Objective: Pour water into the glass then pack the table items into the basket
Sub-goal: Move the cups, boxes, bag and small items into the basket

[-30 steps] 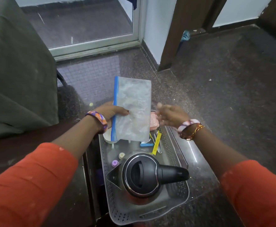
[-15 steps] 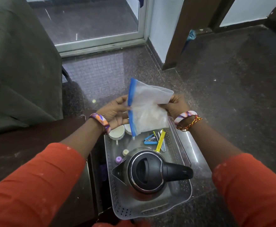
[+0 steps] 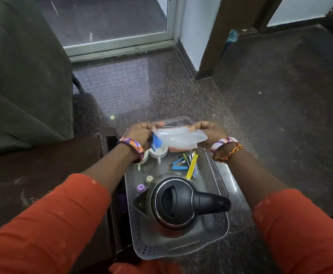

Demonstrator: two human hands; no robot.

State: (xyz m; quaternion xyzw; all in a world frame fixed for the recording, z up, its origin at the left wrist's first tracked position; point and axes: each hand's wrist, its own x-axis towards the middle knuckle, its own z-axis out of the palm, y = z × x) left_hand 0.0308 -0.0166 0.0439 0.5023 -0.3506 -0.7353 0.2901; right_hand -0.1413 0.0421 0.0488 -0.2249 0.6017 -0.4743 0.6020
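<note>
Gripping one end of a folded clear zip bag [image 3: 178, 138], left hand [image 3: 140, 133], fingers curled, above far end of grey perforated basket [image 3: 181, 248]. Beneath that hand, inside basket: two white cups [image 3: 157, 152]. Toward basket's near end: purple spool [image 3: 141, 187], cream spool [image 3: 149, 178], black electric kettle [image 3: 174, 202], handle pointing right. Centre-right of basket: blue clip [image 3: 178, 164], yellow strip [image 3: 191, 168], nail clipper [image 3: 194, 173]. Pinching bag's other end, right hand [image 3: 209, 133], above basket's far right corner. Basket itself on dark glossy worktop [image 3: 238, 196].
</note>
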